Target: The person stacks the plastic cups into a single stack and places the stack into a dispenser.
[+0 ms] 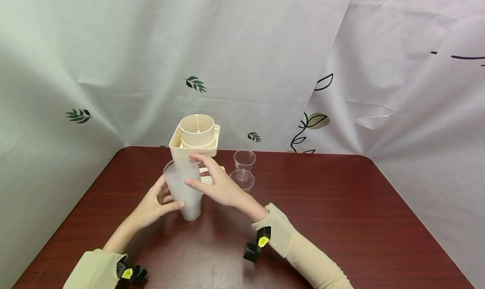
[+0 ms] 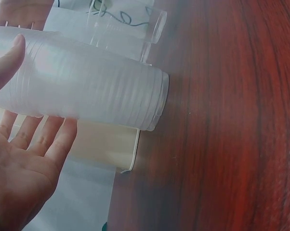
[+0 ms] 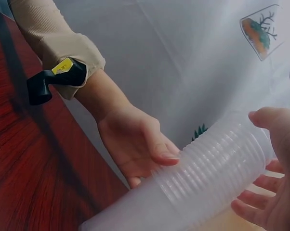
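Note:
A tall stack of clear plastic cups (image 1: 183, 186) stands nearly upright between both hands, slightly tilted in the head view. My left hand (image 1: 151, 205) grips its lower part, thumb in front and fingers around the far side. On the right, near the rims, my right hand (image 1: 217, 184) is spread about the stack with loosely bent fingers. Its thumb lies over the stack's front in the head view; in the right wrist view, several fingers of this hand (image 3: 284, 168) appear apart from the cups. I cannot tell whether the stack's base touches the table.
Behind the stack stands a cream plastic holder (image 1: 197, 133) with a round, open-topped tube in a squarish housing. Two clear cups, a rear cup (image 1: 244, 158) and a front cup (image 1: 242, 184), stand right of it on the dark red table (image 1: 322, 205). A patterned cloth (image 1: 246, 62) hangs behind.

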`<state>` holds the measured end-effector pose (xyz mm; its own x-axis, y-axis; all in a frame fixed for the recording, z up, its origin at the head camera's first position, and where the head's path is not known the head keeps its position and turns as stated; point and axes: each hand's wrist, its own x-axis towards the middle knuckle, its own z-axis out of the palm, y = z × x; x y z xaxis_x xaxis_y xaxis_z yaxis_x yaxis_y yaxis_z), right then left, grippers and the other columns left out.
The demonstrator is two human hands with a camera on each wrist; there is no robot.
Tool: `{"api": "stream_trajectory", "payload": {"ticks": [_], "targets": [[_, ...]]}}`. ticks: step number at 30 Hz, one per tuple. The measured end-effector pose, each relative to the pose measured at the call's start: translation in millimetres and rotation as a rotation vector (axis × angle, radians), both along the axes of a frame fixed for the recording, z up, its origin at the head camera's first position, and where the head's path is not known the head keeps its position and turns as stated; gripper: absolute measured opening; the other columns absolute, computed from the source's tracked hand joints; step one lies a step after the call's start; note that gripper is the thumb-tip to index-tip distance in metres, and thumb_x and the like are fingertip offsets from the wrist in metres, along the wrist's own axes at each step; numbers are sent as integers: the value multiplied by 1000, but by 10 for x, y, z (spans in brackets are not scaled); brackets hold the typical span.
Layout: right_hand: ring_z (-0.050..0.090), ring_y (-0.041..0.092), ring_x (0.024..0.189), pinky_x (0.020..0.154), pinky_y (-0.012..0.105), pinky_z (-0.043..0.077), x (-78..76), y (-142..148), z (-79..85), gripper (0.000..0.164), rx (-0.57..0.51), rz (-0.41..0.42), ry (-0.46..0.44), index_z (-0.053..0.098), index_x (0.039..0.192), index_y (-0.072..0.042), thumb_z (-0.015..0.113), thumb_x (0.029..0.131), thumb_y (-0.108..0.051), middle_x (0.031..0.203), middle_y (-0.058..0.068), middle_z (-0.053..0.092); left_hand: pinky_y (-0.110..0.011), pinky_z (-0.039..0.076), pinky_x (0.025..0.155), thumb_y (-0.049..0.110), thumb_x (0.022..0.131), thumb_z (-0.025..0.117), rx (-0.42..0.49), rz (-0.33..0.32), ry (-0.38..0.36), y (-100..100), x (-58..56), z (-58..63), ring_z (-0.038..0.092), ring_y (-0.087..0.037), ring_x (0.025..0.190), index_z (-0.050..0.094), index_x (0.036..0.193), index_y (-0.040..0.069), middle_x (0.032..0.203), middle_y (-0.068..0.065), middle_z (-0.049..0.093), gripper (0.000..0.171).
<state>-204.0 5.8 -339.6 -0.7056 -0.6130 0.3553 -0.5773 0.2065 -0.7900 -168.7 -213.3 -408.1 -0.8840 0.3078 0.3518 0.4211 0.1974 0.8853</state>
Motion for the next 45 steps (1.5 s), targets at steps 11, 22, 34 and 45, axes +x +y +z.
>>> {"api": "stream_trajectory", "payload": {"ticks": [11,22,34,45], "targets": [[55,24,118,98,31,48,19,1,-7,56,6,-14,-32,38,142,-11,62,93,-21,143,7,45,-17,51,87,-5,82,70,-4,-1,11,-2,-12,-4,54,5,114,19,152,13,133,20,46,88],[56,25,116,98,41,49,-4,7,-31,55,-5,-5,-57,38,142,-11,62,93,-20,143,7,45,-17,51,87,-6,82,69,4,-5,21,5,-17,10,54,5,114,22,150,10,131,19,48,84],[52,21,120,101,29,46,-46,76,-7,60,9,0,-3,39,142,-11,67,90,-20,141,6,47,-17,51,87,-4,82,70,-11,1,15,0,-11,11,54,6,114,25,147,8,129,19,49,80],[53,26,120,99,33,47,-64,249,-35,63,-50,-36,103,42,139,-11,73,85,-16,131,9,54,-17,51,87,-4,81,71,-3,10,6,9,-7,1,55,6,112,26,146,8,128,20,49,80]]}}
